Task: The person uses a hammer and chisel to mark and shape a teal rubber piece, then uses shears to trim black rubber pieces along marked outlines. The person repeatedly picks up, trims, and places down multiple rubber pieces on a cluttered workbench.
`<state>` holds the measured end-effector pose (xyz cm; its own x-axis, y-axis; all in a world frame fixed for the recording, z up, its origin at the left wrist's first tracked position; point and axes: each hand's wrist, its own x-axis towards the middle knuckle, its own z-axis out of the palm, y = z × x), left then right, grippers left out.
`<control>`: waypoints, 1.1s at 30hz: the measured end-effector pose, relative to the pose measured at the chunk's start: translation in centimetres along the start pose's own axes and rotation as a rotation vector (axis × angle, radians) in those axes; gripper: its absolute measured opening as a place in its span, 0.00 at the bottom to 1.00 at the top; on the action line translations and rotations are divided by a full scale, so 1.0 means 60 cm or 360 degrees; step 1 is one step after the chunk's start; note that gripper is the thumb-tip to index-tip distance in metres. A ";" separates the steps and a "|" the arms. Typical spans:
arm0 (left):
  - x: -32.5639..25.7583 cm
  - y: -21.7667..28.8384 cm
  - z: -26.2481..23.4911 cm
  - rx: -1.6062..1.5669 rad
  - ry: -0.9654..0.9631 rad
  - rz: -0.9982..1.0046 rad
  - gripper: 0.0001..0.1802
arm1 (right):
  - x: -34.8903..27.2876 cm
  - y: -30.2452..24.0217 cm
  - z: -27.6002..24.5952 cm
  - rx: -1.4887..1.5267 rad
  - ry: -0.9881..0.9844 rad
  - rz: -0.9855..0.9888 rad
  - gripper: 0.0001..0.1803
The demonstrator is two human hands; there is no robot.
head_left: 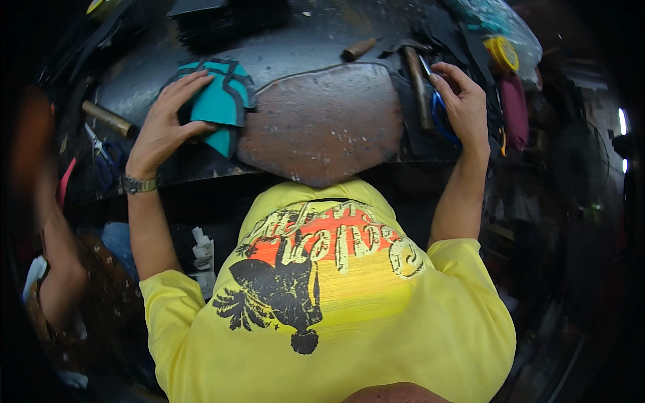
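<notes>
Teal pieces edged in black (215,107) lie on the dark worktable (295,47), just left of a brown board (322,114). The left hand (171,111) rests on them, fingers and thumb spread. The right hand (462,101) curls over blue-handled scissors (438,115); whether it pinches them, I cannot tell. A hammer (418,87) lies beside the scissors.

Teal pieces (218,109) banded in charcoal stand out against a black tabletop (306,47) and a pale-flecked, reddish-brown board (322,121), with blue-handled scissors (105,160), a maroon bundle (514,114) and a yellow T-shirt (349,302) bearing a black silhouette, an orange-to-yellow block and cream lettering.
</notes>
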<state>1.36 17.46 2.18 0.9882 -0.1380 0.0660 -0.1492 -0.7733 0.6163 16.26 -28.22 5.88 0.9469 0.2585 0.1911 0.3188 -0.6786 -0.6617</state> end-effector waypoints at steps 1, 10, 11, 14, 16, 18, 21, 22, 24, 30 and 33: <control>0.001 -0.008 0.001 0.0026 0.0057 0.0052 0.34 | -0.003 0.005 -0.011 -0.0041 0.0006 0.0066 0.12; 0.033 -0.017 0.024 -0.0561 0.1210 0.0357 0.15 | -0.044 0.044 -0.062 -0.0778 -0.0176 0.0248 0.18; 0.036 -0.011 0.023 -0.0545 0.1402 0.0403 0.15 | -0.051 0.047 -0.062 -0.0882 -0.0185 0.0228 0.18; 0.035 0.009 0.009 0.0218 0.1948 0.0113 0.12 | -0.062 0.060 -0.059 -0.1155 -0.0175 0.0209 0.25; 0.047 0.015 0.002 -0.0276 0.2087 0.0220 0.11 | -0.062 0.067 -0.052 -0.1234 -0.0190 0.0175 0.30; 0.061 0.019 0.004 -0.0472 0.1999 -0.0027 0.11 | -0.056 0.072 -0.043 -0.1207 -0.0228 0.0167 0.30; 0.080 0.027 0.026 -0.0310 0.1670 0.0072 0.11 | -0.049 0.066 -0.037 -0.1130 -0.0245 0.0099 0.30; 0.078 0.031 0.035 -0.0009 0.1607 0.0190 0.12 | -0.049 0.060 -0.038 -0.1113 -0.0248 0.0112 0.30; 0.078 0.044 0.052 0.0257 0.1439 0.0346 0.14 | -0.048 0.039 -0.043 -0.1134 -0.0284 0.0232 0.31; 0.098 0.087 0.070 0.0213 0.1183 0.0473 0.20 | -0.019 -0.089 0.043 0.0608 -0.0312 -0.0007 0.37; 0.101 0.096 0.076 0.0305 0.1118 0.0576 0.22 | -0.017 -0.160 0.151 0.1553 -0.0641 0.0102 0.43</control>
<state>6.32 9.36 2.57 0.6591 -0.0285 0.7515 -0.4036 -0.8566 0.3215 11.87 -15.72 5.49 0.8203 0.5719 -0.0012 -0.0722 0.1015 -0.9922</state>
